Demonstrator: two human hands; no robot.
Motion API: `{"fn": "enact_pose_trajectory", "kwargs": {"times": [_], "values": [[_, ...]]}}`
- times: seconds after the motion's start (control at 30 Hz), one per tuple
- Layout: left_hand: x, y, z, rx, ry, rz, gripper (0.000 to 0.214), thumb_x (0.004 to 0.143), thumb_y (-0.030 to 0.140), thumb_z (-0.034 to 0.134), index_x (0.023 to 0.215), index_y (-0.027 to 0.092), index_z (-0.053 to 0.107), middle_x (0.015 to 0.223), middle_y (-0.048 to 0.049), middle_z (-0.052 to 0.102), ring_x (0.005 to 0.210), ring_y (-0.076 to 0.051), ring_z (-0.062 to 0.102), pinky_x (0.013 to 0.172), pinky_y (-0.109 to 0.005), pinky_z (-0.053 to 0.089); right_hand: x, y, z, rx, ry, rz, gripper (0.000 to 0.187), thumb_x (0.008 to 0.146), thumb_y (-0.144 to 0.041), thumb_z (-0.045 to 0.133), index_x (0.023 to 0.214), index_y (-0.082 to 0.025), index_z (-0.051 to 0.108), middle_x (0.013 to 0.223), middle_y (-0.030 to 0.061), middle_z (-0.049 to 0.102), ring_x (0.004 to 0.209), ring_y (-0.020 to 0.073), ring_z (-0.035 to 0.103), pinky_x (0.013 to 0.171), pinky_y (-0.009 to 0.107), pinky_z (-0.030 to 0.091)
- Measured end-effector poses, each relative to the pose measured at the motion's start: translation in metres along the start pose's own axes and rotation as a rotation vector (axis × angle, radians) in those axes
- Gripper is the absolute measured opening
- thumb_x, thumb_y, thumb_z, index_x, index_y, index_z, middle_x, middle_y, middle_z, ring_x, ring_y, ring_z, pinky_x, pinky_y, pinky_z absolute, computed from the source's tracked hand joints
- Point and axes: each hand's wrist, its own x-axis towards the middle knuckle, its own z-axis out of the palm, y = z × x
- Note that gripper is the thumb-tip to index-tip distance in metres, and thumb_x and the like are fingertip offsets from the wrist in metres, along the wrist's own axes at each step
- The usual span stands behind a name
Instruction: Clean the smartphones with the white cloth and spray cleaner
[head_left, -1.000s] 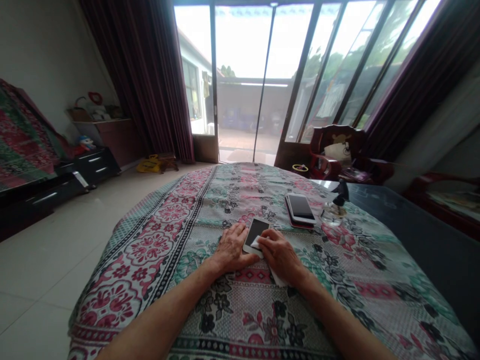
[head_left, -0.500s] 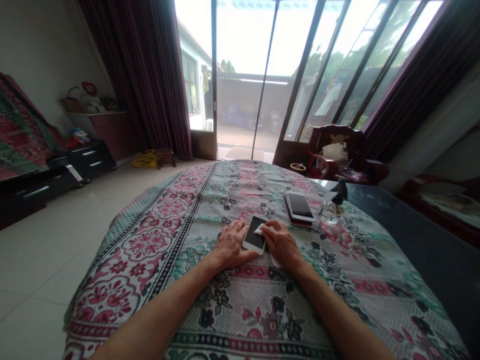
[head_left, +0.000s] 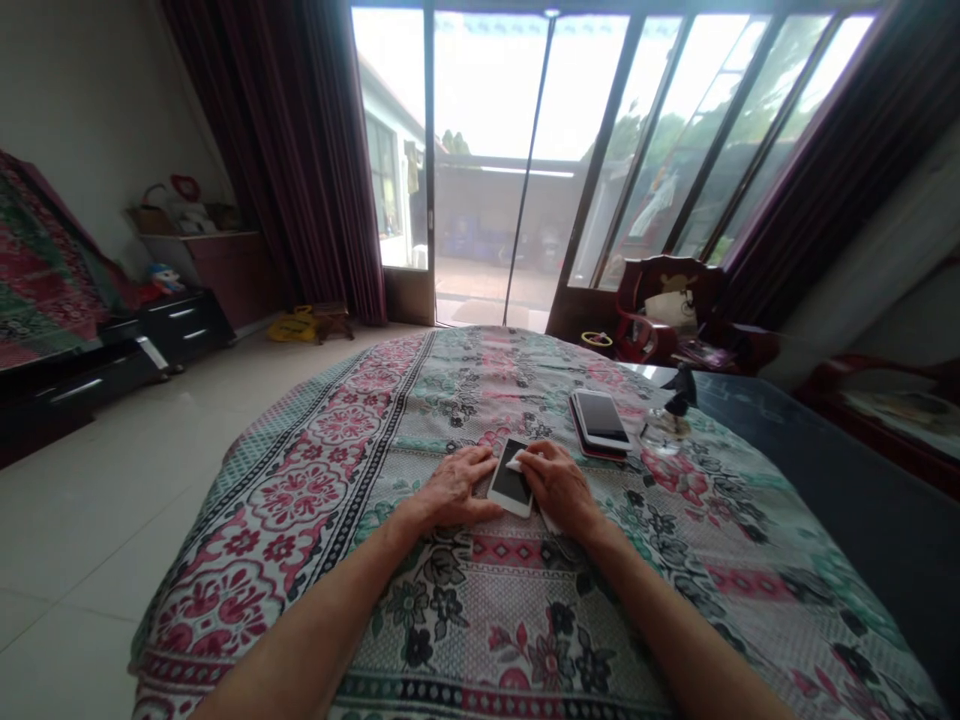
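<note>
The phone (head_left: 511, 487) lies flat on the flowered tablecloth (head_left: 450, 620), between both hands; the left hand (head_left: 454, 488) rests open, fingers stretched along the phone's left edge, touching it; the right hand (head_left: 561, 486) presses bent fingers on a small white wipe (head_left: 516, 462) at the top of the dark screen; I judge the wiping half done, the lower screen is uncovered; stacked phones (head_left: 600, 420) lie near, apart; no brand or writing is readable.
</note>
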Motion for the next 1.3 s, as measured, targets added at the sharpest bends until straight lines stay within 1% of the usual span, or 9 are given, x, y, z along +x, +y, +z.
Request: {"fn": "enact_pose_trajectory", "kwargs": {"times": [0.13, 0.33, 0.57, 0.73, 0.83, 0.97, 1.13, 1.23, 1.3], "values": [[0.001, -0.009, -0.003, -0.036, -0.03, 0.04, 0.066, 0.071, 0.045, 0.07, 0.131, 0.024, 0.053, 0.143, -0.0092, 0.046, 0.134, -0.029, 0.037, 0.11, -0.044, 0.031, 0.002, -0.013, -0.003, -0.101, -0.014, -0.024, 0.022, 0.092, -0.025, 0.047, 0.097, -0.024, 0.068, 0.102, 0.0065, 0.061, 0.091, 0.0208, 0.05, 0.084, 0.034, 0.04], [0.002, -0.013, -0.005, -0.061, -0.09, 0.07, 0.063, 0.074, 0.04, 0.068, 0.132, 0.023, 0.052, 0.144, -0.0089, 0.043, 0.134, -0.028, 0.035, 0.111, -0.043, 0.029, -0.012, -0.031, -0.006, -0.066, -0.098, -0.193, 0.02, 0.093, -0.026, 0.046, 0.096, -0.024, 0.066, 0.1, 0.0048, 0.061, 0.091, 0.0189, 0.05, 0.084, 0.033, 0.038], [0.002, -0.012, -0.013, -0.087, -0.143, 0.07, 0.063, 0.075, 0.038, 0.068, 0.134, 0.027, 0.049, 0.147, -0.0061, 0.04, 0.136, -0.028, 0.031, 0.113, -0.043, 0.025, -0.002, -0.013, -0.001, -0.123, -0.003, -0.047, 0.023, 0.094, -0.025, 0.046, 0.099, -0.023, 0.068, 0.103, 0.0062, 0.061, 0.09, 0.0206, 0.05, 0.084, 0.034, 0.038], [0.002, -0.008, -0.019, -0.105, -0.191, 0.045, 0.062, 0.076, 0.029, 0.066, 0.135, 0.024, 0.048, 0.148, -0.008, 0.038, 0.138, -0.027, 0.03, 0.114, -0.041, 0.024, -0.006, -0.038, -0.001, -0.087, -0.088, -0.157, 0.019, 0.093, -0.024, 0.048, 0.097, -0.023, 0.066, 0.103, 0.0061, 0.061, 0.093, 0.0202, 0.05, 0.084, 0.034, 0.038], [0.001, -0.01, -0.02, -0.115, -0.21, 0.049, 0.062, 0.078, 0.027, 0.063, 0.137, 0.027, 0.045, 0.15, -0.0058, 0.035, 0.139, -0.026, 0.027, 0.114, -0.041, 0.023, -0.008, -0.047, -0.005, -0.043, -0.12, -0.2, 0.02, 0.094, -0.025, 0.047, 0.098, -0.024, 0.066, 0.105, 0.0059, 0.061, 0.095, 0.0194, 0.05, 0.084, 0.034, 0.039], [0.0, -0.013, -0.021, -0.127, -0.223, 0.053, 0.06, 0.078, 0.028, 0.064, 0.136, 0.029, 0.047, 0.152, -0.0037, 0.033, 0.14, -0.025, 0.026, 0.115, -0.041, 0.023, -0.011, -0.027, -0.016, 0.03, -0.141, -0.24, 0.021, 0.094, -0.024, 0.048, 0.101, -0.026, 0.068, 0.102, 0.0046, 0.062, 0.092, 0.0172, 0.053, 0.084, 0.033, 0.04], [0.002, -0.01, -0.015, -0.097, -0.192, 0.035, 0.068, 0.076, 0.039, 0.068, 0.138, 0.023, 0.044, 0.151, -0.0091, 0.034, 0.139, -0.027, 0.028, 0.114, -0.041, 0.024, -0.02, 0.004, -0.025, 0.079, -0.115, -0.198, 0.021, 0.093, -0.024, 0.05, 0.102, -0.027, 0.068, 0.1, 0.0043, 0.063, 0.091, 0.0166, 0.056, 0.084, 0.032, 0.043], [0.003, -0.007, -0.008, -0.05, -0.15, 0.013, 0.073, 0.075, 0.05, 0.067, 0.138, 0.022, 0.044, 0.15, -0.0115, 0.034, 0.138, -0.031, 0.028, 0.112, -0.046, 0.025, -0.021, 0.002, -0.023, 0.07, -0.086, -0.187, 0.021, 0.092, -0.024, 0.05, 0.101, -0.025, 0.069, 0.099, 0.0052, 0.063, 0.09, 0.0172, 0.056, 0.084, 0.033, 0.043], [0.003, -0.009, -0.006, -0.037, -0.14, 0.012, 0.072, 0.076, 0.052, 0.066, 0.138, 0.023, 0.044, 0.151, -0.0106, 0.034, 0.138, -0.032, 0.028, 0.112, -0.047, 0.025, -0.02, -0.008, -0.019, 0.055, -0.103, -0.219, 0.021, 0.092, -0.024, 0.05, 0.1, -0.025, 0.068, 0.099, 0.0056, 0.063, 0.09, 0.0177, 0.055, 0.084, 0.034, 0.043]]}}
